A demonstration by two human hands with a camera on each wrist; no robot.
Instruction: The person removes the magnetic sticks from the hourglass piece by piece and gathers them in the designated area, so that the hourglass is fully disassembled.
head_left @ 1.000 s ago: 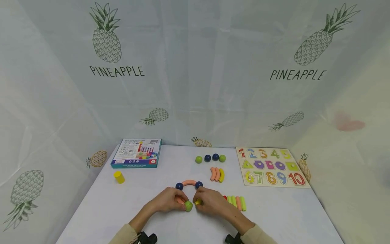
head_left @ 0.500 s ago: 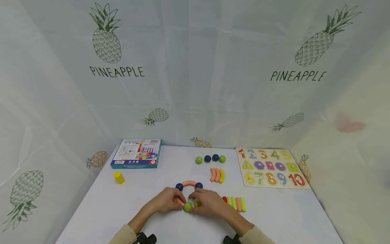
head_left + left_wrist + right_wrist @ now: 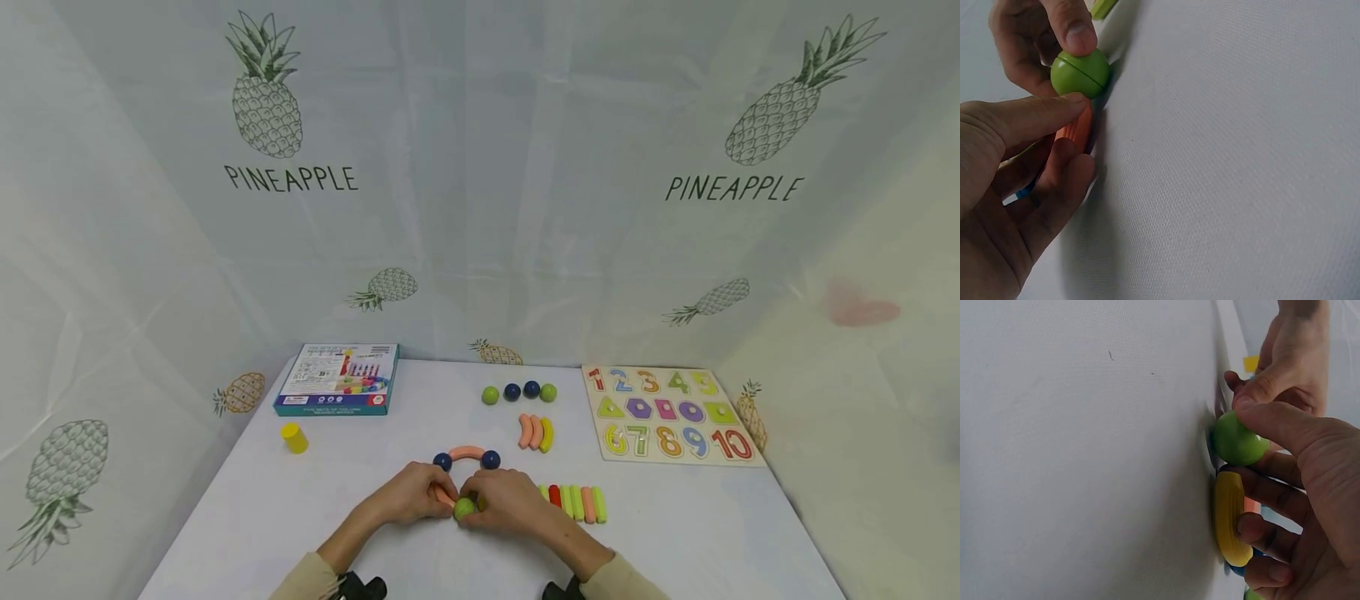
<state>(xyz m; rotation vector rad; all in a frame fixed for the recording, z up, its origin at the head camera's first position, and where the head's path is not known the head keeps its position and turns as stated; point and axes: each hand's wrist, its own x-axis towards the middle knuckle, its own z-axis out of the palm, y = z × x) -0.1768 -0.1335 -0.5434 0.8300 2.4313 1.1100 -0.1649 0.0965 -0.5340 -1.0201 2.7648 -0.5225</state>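
My left hand (image 3: 411, 492) pinches a salmon curved stick (image 3: 1077, 130) between thumb and fingers, low over the table. At the stick's end sits a green ball (image 3: 1080, 73) with a groove across it. My right hand (image 3: 510, 502) grips that ball, its thumb on top in both wrist views. Under the right hand's other fingers lies a yellow curved stick (image 3: 1230, 519), mostly hidden in the head view. Just beyond the hands, two dark blue balls (image 3: 491, 459) flank another salmon curved stick (image 3: 467, 452), forming an arch.
Several short straight sticks (image 3: 577, 503) lie right of my right hand. Farther back are three curved sticks (image 3: 536, 432) and a row of green and blue balls (image 3: 532, 389). A number puzzle board (image 3: 667, 414), a box (image 3: 337, 380) and a yellow cylinder (image 3: 294, 437) stand around.
My right hand has shifted left from the yellow curved stick onto the green ball and now grips it. The left hand stays almost in place with the salmon stick.
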